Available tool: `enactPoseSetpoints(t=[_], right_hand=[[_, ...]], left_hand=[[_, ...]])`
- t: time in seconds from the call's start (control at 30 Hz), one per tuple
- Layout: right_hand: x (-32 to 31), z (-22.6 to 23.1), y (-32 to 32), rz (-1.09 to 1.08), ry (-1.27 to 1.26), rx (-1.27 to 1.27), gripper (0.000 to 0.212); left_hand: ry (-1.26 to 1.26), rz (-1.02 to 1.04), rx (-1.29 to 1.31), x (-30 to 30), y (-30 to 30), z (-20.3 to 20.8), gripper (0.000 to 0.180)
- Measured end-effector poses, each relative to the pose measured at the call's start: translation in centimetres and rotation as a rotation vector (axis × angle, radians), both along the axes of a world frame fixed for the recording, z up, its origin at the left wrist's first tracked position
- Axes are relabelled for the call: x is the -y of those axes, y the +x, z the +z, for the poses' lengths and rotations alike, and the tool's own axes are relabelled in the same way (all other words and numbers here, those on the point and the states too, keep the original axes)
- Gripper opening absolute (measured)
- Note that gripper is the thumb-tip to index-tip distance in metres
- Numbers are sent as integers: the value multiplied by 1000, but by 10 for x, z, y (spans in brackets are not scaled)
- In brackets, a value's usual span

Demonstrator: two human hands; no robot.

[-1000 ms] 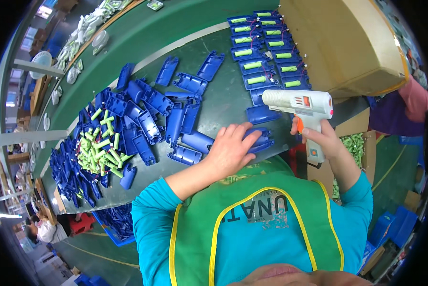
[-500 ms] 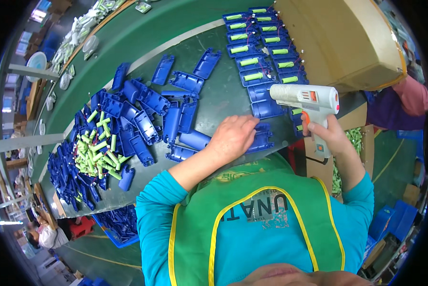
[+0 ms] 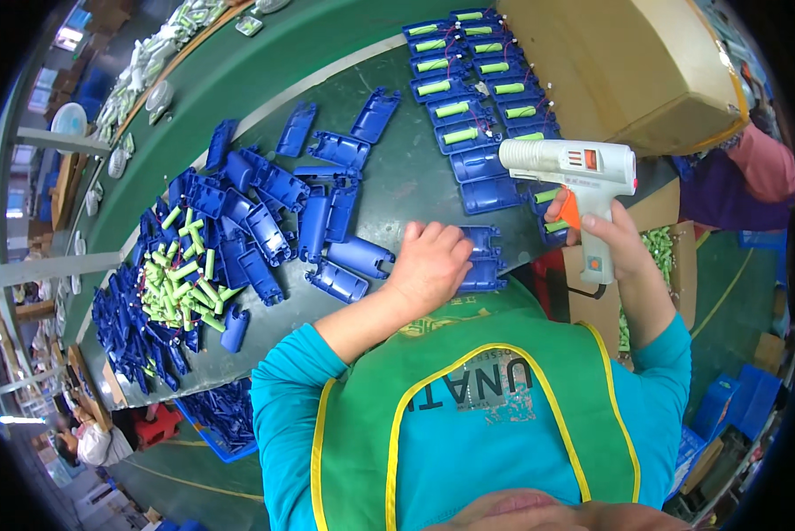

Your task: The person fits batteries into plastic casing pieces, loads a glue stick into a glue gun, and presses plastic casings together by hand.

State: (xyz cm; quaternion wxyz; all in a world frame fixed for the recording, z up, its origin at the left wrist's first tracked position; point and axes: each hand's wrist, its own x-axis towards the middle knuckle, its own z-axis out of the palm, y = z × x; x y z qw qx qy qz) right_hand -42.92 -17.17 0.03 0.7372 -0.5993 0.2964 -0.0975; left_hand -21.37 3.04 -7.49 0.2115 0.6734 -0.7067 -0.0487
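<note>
1. Gripping the white glue gun (image 3: 608, 164), the right hand (image 3: 617, 239) wraps its handle, thumb along the side and a finger by the orange trigger (image 3: 567, 211). The nozzle points left.
2. Two blue shells (image 3: 481, 274) lie side by side on the desk (image 3: 406, 190), just right of the left hand (image 3: 430, 264), at its thumb side.
3. Beyond them, nearer the nozzle, lie two bare shells (image 3: 490, 196). Past these run two columns of filled shells (image 3: 459, 137), each with a green cell and thin wires. The gun hides part of the right column.
4. Loose shells (image 3: 335, 280) scatter left of the left hand, leading to a heap of green cells (image 3: 181, 281) among more blue parts.
5. A large cardboard box (image 3: 623, 80) closes off the far right; an open carton (image 3: 583, 305) with green cells sits beside the right forearm (image 3: 650, 305).
6. The left hand is low, back up, fingers bent and close together; I cannot tell whether it grips anything. Its forearm (image 3: 362, 327) slants in from lower left. The right forearm angles up from lower right.
</note>
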Motion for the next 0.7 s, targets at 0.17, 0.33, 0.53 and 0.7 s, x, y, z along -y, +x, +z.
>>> enactPoseSetpoints(t=[0.17,0.33,0.53,0.7], right_hand=[[2,-4,0,-18,10,28,53],[1,-5,2,-78,18,62,55],[-4,-8,5,-124,51,53,62],[4,-25,-9,-97,56,175,64]], left_hand=[[-24,-58,-6,22,-20,-5,27],[-120,18,-64,44,-28,-11,22],[-207,102,-159,50,-21,-25,16],[-194,84,-180,37,-25,-13,31]])
